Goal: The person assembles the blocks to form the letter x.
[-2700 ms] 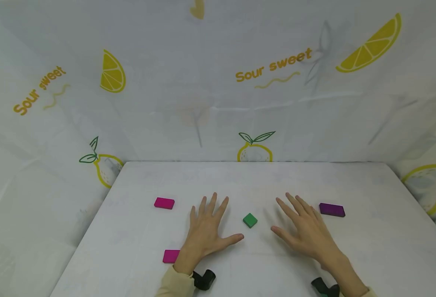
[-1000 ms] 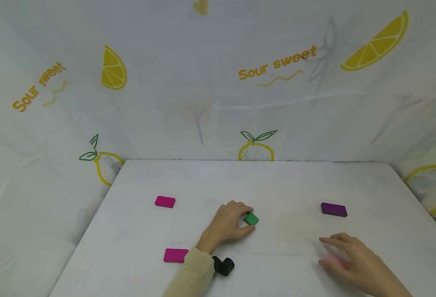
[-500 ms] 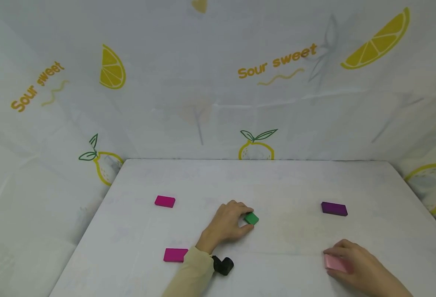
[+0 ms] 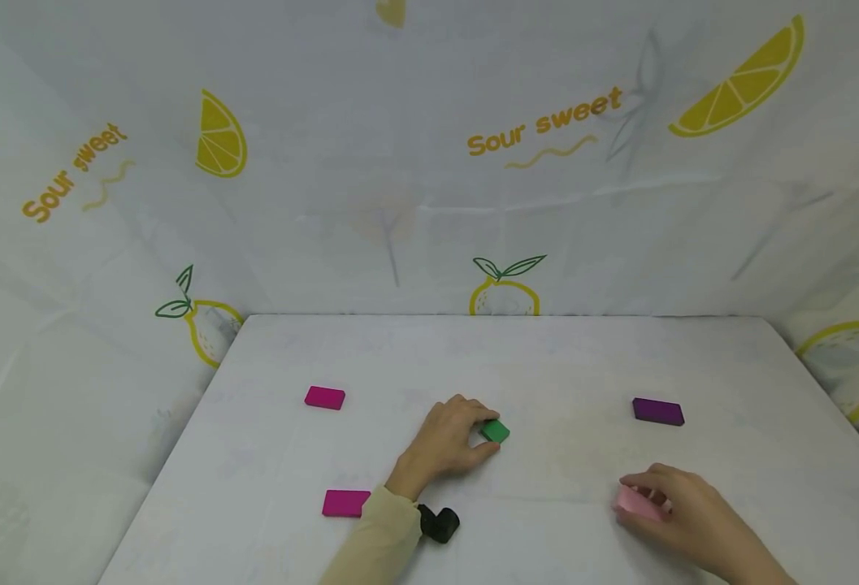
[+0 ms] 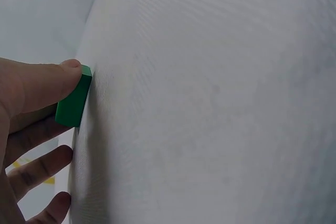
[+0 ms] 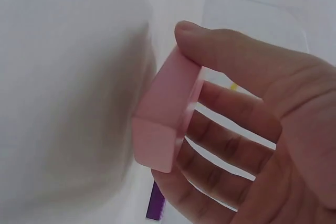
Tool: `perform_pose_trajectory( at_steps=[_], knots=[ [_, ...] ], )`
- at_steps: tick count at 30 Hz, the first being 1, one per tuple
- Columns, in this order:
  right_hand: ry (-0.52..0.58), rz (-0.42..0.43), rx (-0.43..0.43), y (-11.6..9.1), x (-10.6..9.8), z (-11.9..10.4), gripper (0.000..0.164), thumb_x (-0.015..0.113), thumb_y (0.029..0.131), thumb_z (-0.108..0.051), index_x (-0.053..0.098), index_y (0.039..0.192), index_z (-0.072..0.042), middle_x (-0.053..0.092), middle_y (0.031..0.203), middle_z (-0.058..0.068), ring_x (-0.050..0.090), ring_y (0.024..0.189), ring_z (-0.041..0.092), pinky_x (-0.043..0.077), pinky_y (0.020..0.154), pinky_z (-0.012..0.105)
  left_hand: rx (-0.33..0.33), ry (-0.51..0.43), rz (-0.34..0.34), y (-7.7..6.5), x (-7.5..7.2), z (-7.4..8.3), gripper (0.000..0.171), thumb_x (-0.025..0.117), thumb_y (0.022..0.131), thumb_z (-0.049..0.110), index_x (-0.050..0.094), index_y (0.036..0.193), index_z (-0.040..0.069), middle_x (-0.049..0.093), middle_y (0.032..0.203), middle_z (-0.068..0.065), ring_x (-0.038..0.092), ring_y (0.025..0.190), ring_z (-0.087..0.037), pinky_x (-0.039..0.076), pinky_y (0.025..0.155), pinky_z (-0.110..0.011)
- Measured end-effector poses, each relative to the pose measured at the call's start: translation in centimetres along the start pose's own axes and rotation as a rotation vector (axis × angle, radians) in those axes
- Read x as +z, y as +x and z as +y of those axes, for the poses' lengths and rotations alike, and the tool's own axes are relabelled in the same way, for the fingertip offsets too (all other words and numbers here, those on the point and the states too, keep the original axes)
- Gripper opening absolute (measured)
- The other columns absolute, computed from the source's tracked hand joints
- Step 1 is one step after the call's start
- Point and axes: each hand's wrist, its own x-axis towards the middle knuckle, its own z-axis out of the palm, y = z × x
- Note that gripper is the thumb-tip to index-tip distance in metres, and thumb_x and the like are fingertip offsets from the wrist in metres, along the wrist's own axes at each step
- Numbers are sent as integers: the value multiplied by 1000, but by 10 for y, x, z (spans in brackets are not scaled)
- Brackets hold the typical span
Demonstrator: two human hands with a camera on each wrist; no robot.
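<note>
Near the middle of the white table, my left hand (image 4: 447,439) pinches a small green block (image 4: 497,431) between thumb and fingers. The left wrist view shows this green block (image 5: 74,100) standing against the tabletop under the thumb. Toward the front right, my right hand (image 4: 692,516) grips a light pink block (image 4: 639,504) by its sides. In the right wrist view the pink block (image 6: 167,103) is tilted, thumb on one side and fingers on the other, with a shadow beside it on the table.
A purple block (image 4: 658,412) lies at the back right of the table (image 4: 561,357). Two magenta blocks lie on the left, one farther back (image 4: 324,397), and a nearer magenta block (image 4: 344,503) partly behind the left sleeve (image 4: 378,532). A lemon-print cloth (image 4: 312,162) hangs behind.
My left hand came in and took hold of the green block, then stayed still. My right hand moved right and nearer, gripped the pink block, and has shifted it slightly left and away.
</note>
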Motion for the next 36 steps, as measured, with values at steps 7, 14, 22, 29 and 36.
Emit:
perform_pose_trajectory(
  at_steps=[7,14,22,29,36],
  knots=[
    [52,-57,104,20,4,-29,39,88,78,-35,79,105,-7,66,81,-10,49,71,-3,44,64,20,-5,-1,-3,0,1,-1,37,77,89,37,75,123,23,74,122,11,64,103,-12,45,79,-24],
    [89,22,79,32,10,-50,35,89,75,-26,80,103,-6,66,79,-9,51,70,-2,46,65,21,-6,-7,-3,0,2,0,37,77,89,36,75,123,22,74,121,10,65,104,-12,48,82,-26],
    [123,44,99,49,14,-67,33,88,76,-23,79,103,-4,69,81,-5,55,71,5,47,64,21,3,-9,13,0,1,-1,36,78,88,35,75,122,22,75,119,9,65,103,-13,48,81,-25],
    [138,49,106,62,19,-78,35,87,78,-23,79,104,-1,69,80,-2,56,72,8,46,63,22,-8,-8,3,-1,2,-1,36,77,89,36,75,123,23,75,120,10,65,105,-12,49,84,-27],
    [170,35,125,71,28,-83,40,88,77,-25,78,106,1,70,80,0,54,71,9,42,60,22,-30,-7,-11,-1,1,1,38,76,90,38,73,125,25,74,122,11,63,106,-11,47,85,-27]
  ],
)
